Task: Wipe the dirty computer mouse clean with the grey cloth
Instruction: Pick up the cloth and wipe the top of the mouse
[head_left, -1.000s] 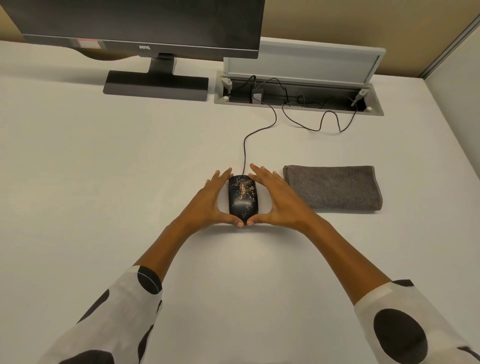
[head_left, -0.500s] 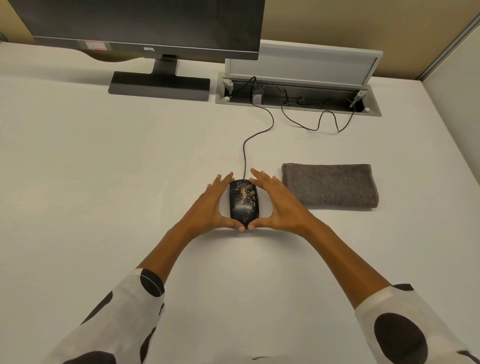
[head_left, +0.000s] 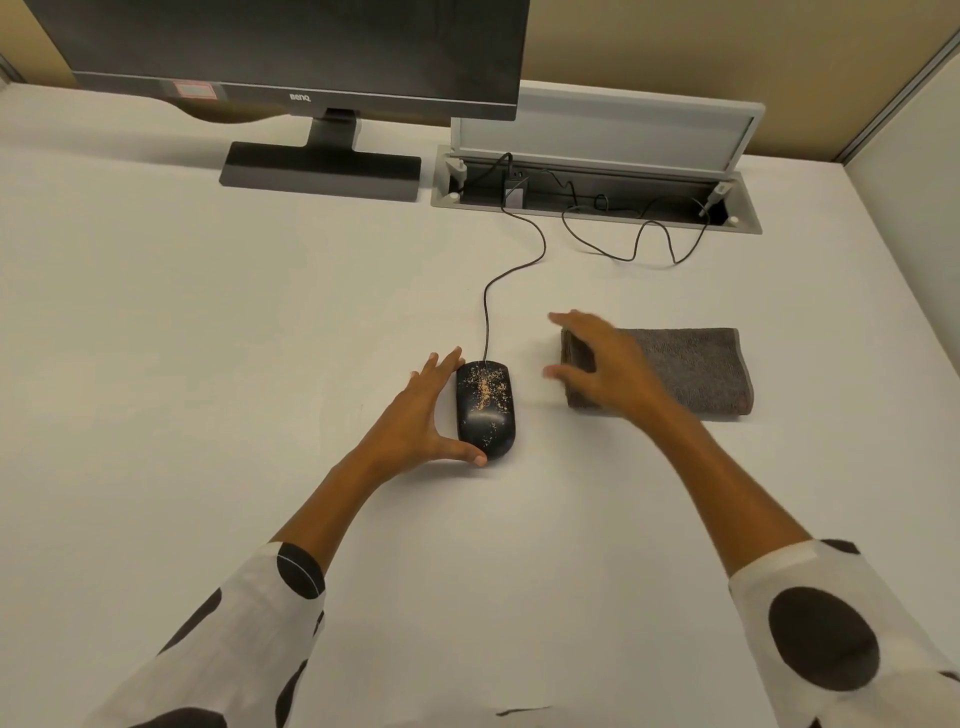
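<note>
A black wired mouse speckled with orange-tan crumbs lies on the white desk. My left hand rests against its left side, fingers spread along the edge and thumb at its near end. The folded grey cloth lies flat to the right of the mouse. My right hand hovers over the cloth's left end with fingers spread, holding nothing; it hides that end of the cloth.
The mouse cable runs back to an open cable tray with a raised lid. A black monitor on its stand is at the back left. A partition wall borders the desk on the right.
My right hand has left the mouse's right side and moved right over the cloth's left end. My left hand stays against the mouse.
</note>
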